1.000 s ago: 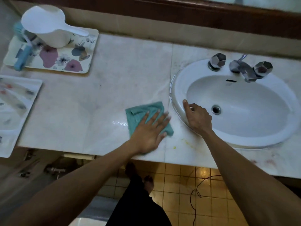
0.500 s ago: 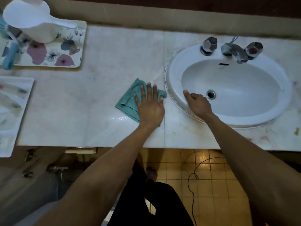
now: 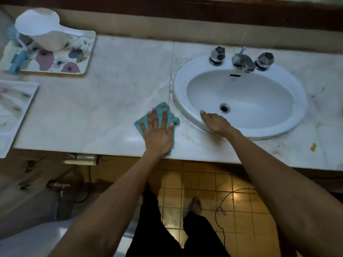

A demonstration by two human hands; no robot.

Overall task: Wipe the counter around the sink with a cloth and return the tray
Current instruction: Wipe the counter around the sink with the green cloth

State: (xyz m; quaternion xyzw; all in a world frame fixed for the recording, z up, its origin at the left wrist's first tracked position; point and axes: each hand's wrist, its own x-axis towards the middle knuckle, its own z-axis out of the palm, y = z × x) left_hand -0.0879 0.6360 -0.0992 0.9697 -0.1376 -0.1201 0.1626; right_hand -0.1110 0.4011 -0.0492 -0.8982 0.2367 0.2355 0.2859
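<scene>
A teal cloth (image 3: pixel 161 109) lies crumpled on the pale marble counter (image 3: pixel 104 108), just left of the white oval sink (image 3: pixel 181 93). My left hand (image 3: pixel 158 135) presses flat on the cloth with fingers spread, near the counter's front edge. My right hand (image 3: pixel 215 123) rests on the sink's front rim, fingers curled over it into the basin. A floral tray (image 3: pixel 61 62) sits at the far left back of the counter, carrying a white scoop jug (image 3: pixel 42 32) and a blue brush (image 3: pixel 17 61).
A chrome tap with two knobs (image 3: pixel 241 60) stands behind the basin. Yellow stains (image 3: pixel 313 147) mark the counter right of the sink. A white-edged object (image 3: pixel 13 112) overlaps the counter's left end. Below are tiled floor (image 3: pixel 204 182), a black cord (image 3: pixel 222 210) and my feet.
My left hand has slid the cloth back and forth beside the sink, now nearer the front edge with fingers pointing away. My right hand has stayed on the sink rim.
</scene>
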